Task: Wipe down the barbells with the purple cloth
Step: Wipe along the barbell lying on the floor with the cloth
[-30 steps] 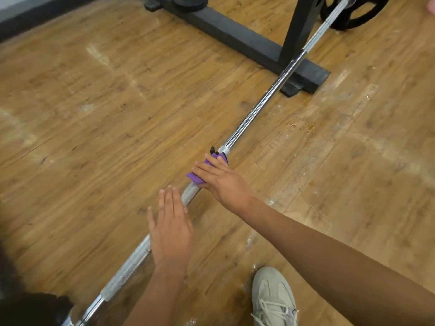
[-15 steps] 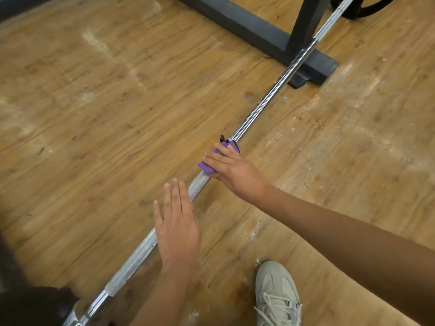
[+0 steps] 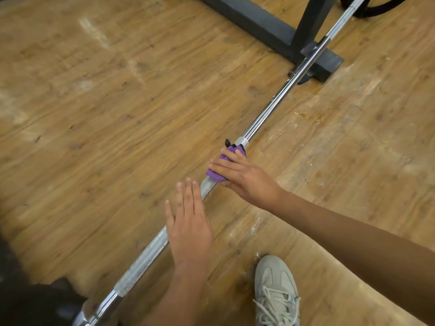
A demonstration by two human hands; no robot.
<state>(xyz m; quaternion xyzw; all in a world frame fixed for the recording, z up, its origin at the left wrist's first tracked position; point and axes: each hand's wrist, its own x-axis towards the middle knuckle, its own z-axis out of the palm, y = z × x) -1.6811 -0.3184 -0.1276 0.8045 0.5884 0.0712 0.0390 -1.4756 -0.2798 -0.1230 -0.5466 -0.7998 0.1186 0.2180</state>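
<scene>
A long steel barbell (image 3: 280, 100) runs diagonally from the lower left to the upper right, just above the wooden floor. My right hand (image 3: 244, 177) grips the purple cloth (image 3: 217, 174) wrapped round the bar near its middle, with a black edge of the cloth sticking out beyond my fingers. My left hand (image 3: 188, 222) lies flat with straight fingers over the knurled part of the bar, just below the cloth.
A black rack base (image 3: 266, 27) and its upright (image 3: 308, 22) stand at the top, where the bar passes the base's end. A dark weight plate (image 3: 374, 5) shows at the top right. My grey sneaker (image 3: 275, 292) is at the bottom, and a dark shape (image 3: 26, 304) fills the lower-left corner.
My right hand has slid the purple cloth a little way up the bar toward the rack. My left hand has followed it, staying flat on the bar.
</scene>
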